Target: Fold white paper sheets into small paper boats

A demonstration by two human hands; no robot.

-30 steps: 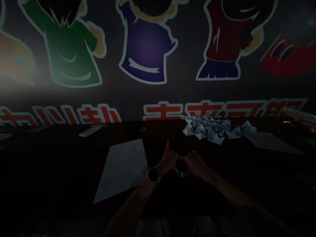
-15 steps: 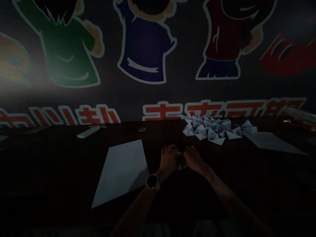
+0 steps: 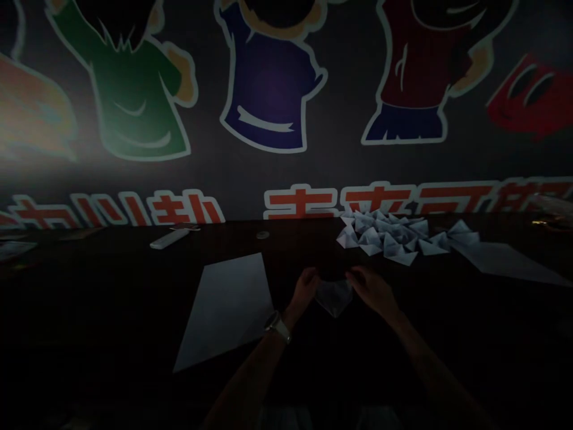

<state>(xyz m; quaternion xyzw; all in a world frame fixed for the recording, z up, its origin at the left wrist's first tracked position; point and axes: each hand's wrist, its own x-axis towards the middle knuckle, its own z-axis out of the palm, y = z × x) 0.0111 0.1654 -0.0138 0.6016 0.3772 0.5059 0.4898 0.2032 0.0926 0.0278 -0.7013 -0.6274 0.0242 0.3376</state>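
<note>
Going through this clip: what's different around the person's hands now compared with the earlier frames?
The left hand and right hand have moved apart sideways, and the folded white paper, pinched between them at its upper corners, now shows more openly. The pile of paper boats and the flat paper sheet stayed as they were.
</note>
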